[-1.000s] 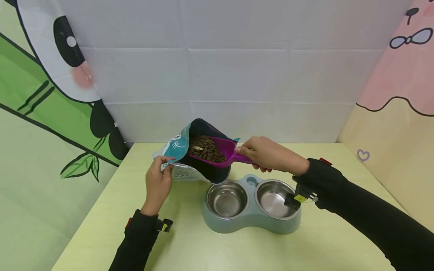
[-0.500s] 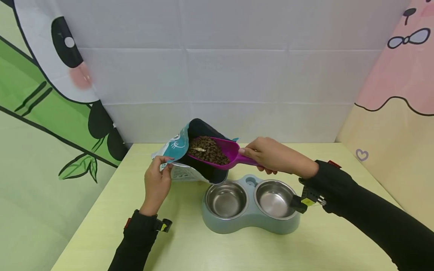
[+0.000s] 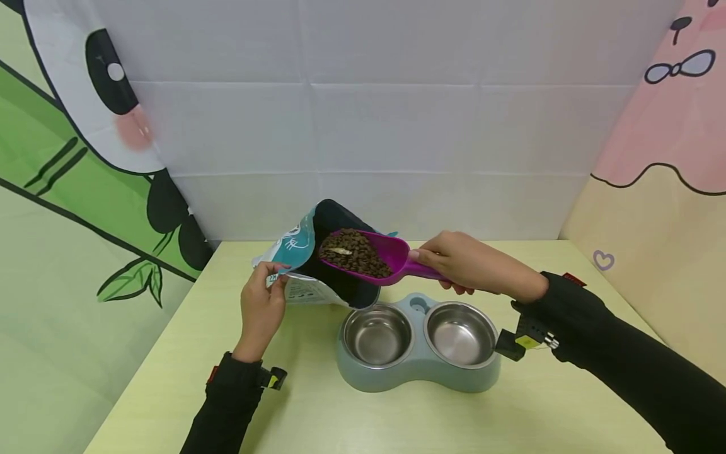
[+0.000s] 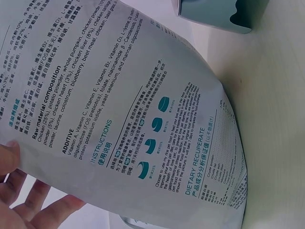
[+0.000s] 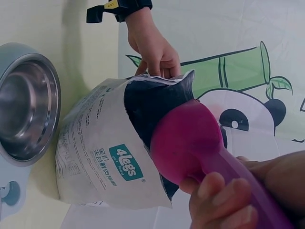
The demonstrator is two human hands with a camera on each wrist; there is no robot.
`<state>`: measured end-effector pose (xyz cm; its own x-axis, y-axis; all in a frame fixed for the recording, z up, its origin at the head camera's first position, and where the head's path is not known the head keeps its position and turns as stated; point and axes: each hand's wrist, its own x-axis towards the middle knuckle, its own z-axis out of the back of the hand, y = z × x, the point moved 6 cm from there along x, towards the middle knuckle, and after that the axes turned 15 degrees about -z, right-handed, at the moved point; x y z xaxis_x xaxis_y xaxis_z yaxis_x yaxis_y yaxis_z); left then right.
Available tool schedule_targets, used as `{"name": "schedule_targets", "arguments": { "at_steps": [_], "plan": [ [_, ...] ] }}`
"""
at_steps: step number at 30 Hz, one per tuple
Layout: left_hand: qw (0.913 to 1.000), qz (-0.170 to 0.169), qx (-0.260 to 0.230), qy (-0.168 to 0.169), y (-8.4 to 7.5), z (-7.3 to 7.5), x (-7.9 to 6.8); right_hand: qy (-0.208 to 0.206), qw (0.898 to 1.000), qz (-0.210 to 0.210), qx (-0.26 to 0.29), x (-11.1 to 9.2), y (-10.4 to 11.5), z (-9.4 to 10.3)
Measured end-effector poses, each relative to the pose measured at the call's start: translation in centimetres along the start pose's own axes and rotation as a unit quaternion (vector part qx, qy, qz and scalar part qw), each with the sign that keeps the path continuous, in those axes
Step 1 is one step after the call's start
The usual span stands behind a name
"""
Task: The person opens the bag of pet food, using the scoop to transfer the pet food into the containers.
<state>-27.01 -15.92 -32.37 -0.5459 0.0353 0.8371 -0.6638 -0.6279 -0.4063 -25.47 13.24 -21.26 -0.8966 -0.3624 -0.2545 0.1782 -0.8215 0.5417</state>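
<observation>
My left hand [image 3: 263, 309] pinches the near edge of a tilted pet food bag [image 3: 295, 246], its dark mouth turned to the right. In the left wrist view the printed back of the bag [image 4: 124, 119] fills most of the picture. My right hand [image 3: 462, 261] grips the handle of a magenta scoop [image 3: 397, 255], heaped with brown kibble [image 3: 357, 255] and one pale piece on top. The scoop's front end is at the bag's mouth. From the right wrist the scoop's underside [image 5: 186, 138] hides most of the opening.
A blue-grey double feeder [image 3: 420, 375] with two steel bowls, the left bowl [image 3: 379, 337] and the right bowl [image 3: 460, 337], stands in front of the bag on the pale yellow table [image 3: 317, 416]. A white wall sheet [image 3: 391, 139] hangs behind.
My right hand has drawn the loaded scoop a little to the right, partway out of the bag. The left hand and the bag have barely moved.
</observation>
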Motion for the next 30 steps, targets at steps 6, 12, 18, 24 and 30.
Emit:
{"name": "schedule_targets", "arguments": {
  "at_steps": [6, 12, 18, 24, 30],
  "plan": [
    [1.0000, 0.002, -0.002, 0.002, -0.1, -0.1, 0.0, 0.002, 1.000, -0.004, 0.003, -0.5, -0.4, 0.6],
    [0.9999, 0.008, -0.005, 0.005, 0.1, -0.2, -0.1, 0.006, 1.000, -0.005, 0.010, -0.9, -1.2, 1.0],
    [0.9999, 0.009, -0.007, 0.008, 0.0, -0.2, -0.2, 0.003, 1.000, -0.011, 0.010, -1.6, -2.2, 1.7],
    [0.9999, 0.007, -0.007, 0.005, -0.1, -0.1, -0.1, -0.002, 1.000, -0.021, 0.021, -2.8, -3.3, 2.7],
    [1.0000, 0.000, -0.002, 0.002, -0.1, 0.0, 0.0, -0.006, 0.999, -0.028, 0.029, -3.7, -4.3, 3.3]
  ]
}}
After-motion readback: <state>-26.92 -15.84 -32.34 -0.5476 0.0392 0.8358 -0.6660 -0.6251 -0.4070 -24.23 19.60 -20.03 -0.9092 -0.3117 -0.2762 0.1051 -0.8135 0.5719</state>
